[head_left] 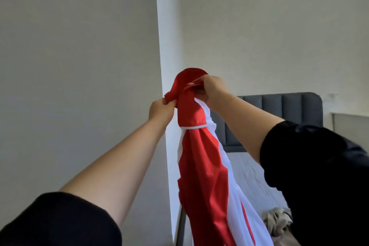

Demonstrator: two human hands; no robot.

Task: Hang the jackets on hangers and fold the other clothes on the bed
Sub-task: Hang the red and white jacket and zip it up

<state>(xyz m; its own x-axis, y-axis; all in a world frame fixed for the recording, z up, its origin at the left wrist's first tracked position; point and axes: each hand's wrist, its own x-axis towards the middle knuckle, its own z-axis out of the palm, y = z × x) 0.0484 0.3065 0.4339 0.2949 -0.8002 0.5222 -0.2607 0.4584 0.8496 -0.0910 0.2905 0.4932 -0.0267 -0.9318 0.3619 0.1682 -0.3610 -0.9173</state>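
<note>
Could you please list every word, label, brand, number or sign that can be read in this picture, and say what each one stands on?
There is no readable text in this view.
The red and white garment, gripped by the left hand and the right hand, shows no print or label.
The grey headboard and the beige clothes on the bed show no writing either.

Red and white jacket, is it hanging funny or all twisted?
Yes, a bit odd. The jacket is bunched into a narrow, twisted rope, its top balled up between the left hand and right hand, which hold it up in the air. No hanger shows.
</note>
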